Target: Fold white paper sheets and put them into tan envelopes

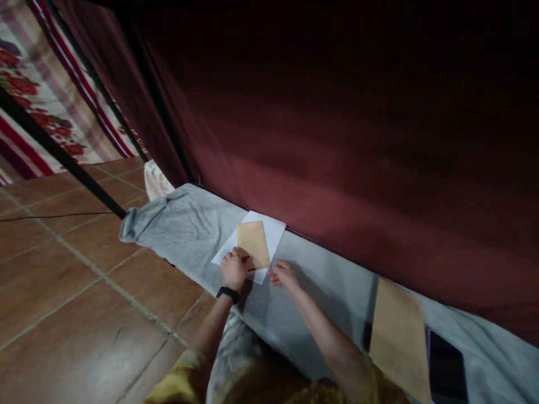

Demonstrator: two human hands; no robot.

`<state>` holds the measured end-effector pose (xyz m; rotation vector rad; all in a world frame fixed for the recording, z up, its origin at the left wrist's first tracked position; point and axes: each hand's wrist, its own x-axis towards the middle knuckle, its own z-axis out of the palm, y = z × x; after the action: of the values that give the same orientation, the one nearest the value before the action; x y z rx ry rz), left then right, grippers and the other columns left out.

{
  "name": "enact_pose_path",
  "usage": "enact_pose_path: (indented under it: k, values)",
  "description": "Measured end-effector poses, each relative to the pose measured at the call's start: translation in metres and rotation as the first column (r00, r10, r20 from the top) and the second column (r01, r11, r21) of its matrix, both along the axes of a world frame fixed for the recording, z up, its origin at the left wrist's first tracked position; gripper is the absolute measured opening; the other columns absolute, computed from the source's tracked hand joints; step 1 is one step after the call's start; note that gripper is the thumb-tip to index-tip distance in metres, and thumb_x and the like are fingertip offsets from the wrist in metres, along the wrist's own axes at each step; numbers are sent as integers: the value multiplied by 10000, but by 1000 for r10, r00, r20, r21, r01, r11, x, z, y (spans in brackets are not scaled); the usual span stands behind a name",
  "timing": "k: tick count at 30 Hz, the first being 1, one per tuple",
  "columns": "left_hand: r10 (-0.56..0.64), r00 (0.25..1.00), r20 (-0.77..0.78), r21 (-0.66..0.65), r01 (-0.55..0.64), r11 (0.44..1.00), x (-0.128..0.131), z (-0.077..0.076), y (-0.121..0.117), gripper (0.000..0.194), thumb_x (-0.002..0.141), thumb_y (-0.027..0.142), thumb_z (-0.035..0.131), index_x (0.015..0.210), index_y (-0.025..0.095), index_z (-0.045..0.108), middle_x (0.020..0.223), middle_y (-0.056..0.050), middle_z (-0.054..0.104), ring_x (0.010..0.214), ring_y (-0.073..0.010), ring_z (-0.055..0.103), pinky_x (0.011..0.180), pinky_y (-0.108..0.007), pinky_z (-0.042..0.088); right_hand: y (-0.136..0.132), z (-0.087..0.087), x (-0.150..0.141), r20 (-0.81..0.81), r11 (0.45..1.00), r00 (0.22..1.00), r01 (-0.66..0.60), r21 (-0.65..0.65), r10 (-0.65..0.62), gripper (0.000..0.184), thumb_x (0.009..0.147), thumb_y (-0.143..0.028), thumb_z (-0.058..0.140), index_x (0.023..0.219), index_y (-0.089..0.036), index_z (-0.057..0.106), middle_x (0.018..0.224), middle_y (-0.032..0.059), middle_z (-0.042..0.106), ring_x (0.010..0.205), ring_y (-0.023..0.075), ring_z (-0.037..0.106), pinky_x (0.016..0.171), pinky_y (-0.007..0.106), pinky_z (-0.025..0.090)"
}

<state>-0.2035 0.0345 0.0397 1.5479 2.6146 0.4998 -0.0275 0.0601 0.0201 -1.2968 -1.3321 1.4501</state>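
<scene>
A tan envelope-like paper (254, 242) lies on a white sheet (272, 231) spread over a grey cloth (189, 227). My left hand (234, 269), with a black band at the wrist, is curled at the tan paper's near left corner and pinches its edge. Just beside the white sheet's near right corner sits my right hand (283, 275), fingers bent and touching the sheet's edge; nothing shows in them.
A larger tan envelope (398, 336) and a dark phone (446, 370) lie on the cloth at the right. A dark red curtain (357, 140) hangs behind. Brown floor tiles (76, 292) spread to the left, crossed by a black pole (59, 154).
</scene>
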Motion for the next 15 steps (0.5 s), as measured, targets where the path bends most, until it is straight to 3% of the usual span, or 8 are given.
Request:
enact_pose_path:
  k: [3,7,10,15]
  values:
    - [55,968,247,62,-72,995,-7,-4,7,410,850,356,673,1187,123,648,1040,-178,727,1034,-331,668,845,-372,475,14,6,-16,42,982,999,22,-189,-14,66,786,-255,607,743,-209,628,574,-26,667,368,97,495,361,194,426]
    - [50,810,585,161,-177,971,-28,-10,13,153,774,274,695,895,180,694,789,-65,730,785,-240,693,681,-295,475,21,14,-17,76,947,997,54,-315,-31,157,825,-206,573,668,-208,569,565,-33,639,371,74,461,365,174,382]
    - [58,765,642,197,-237,951,-59,-7,17,125,807,298,632,763,182,647,691,-37,684,663,-194,650,601,-270,455,21,20,-15,94,932,995,60,-357,-28,167,861,-226,572,695,-206,569,575,-39,635,386,66,454,377,162,372]
    - [100,736,670,241,-342,908,-107,2,20,164,792,315,601,689,189,581,624,-24,612,610,-188,581,559,-281,410,21,26,-21,137,929,990,30,-368,23,187,881,-261,598,706,-197,579,542,-55,606,375,61,423,370,159,328]
